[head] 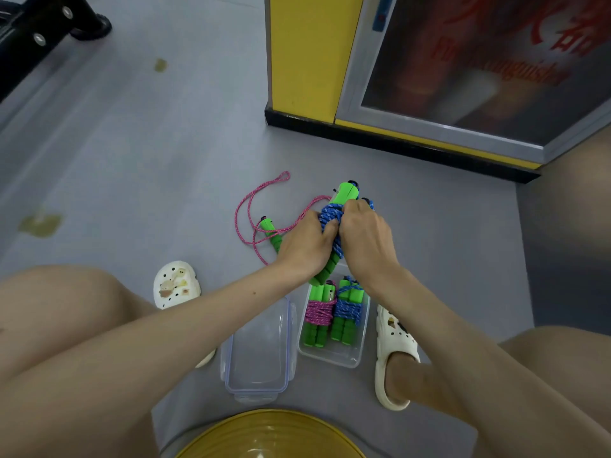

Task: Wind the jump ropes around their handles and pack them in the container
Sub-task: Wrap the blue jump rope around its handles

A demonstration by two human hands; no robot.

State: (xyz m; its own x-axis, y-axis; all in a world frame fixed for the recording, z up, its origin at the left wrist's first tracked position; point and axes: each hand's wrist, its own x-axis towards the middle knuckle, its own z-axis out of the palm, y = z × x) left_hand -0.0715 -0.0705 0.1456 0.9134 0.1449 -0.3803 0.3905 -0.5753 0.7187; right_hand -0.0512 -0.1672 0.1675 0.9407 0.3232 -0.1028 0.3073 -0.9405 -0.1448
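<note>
Hands point(305, 241) point(365, 233) grip blue rope point(329, 214) beside cabinet point(463, 94) lettered "…nguisher".

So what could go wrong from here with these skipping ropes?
1. The loose pink rope on the floor reaches the left hand, so it could tangle with the blue rope that this and the right hand grip.
2. Two wound bundles already fill the container side by side, so a third may sit on top and the lid might not shut.
</note>
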